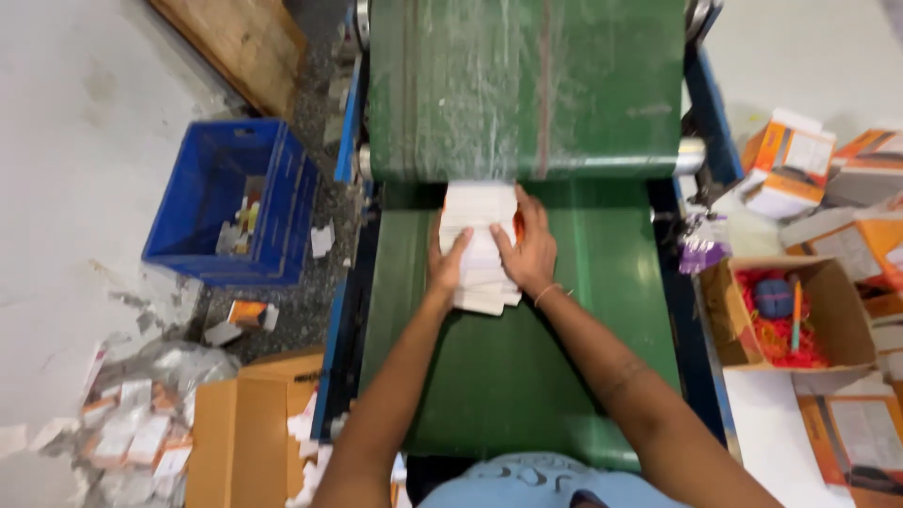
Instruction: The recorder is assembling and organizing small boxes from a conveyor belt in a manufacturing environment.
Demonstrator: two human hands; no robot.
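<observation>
I am pressing both hands onto a stack of flat white cards that is lying on the green belt, just below the upper belt roller at twelve o'clock. My left hand is cupping the stack's nine o'clock edge, fingers spread flat over the top. My right hand is clamping the three o'clock edge, fingers lying across the cards, with a thin bracelet at the wrist. Both hands are grasping the stack between them.

The stack is running lengthwise from six o'clock to twelve o'clock, its far short end tucked against the roller and its near end pointing back at me. The lower cards are fanning out slightly at six o'clock, so the pile is not squared.

I judge that loose bottom edge to be the risk: if my grip is slackening on one side, the cards could be sliding apart and spilling across the belt. My fingertips are also sitting close to the roller gap, where they could be getting pinched.

A blue crate is sitting at nine o'clock, and an open brown box with red filling is sitting at three o'clock.
</observation>
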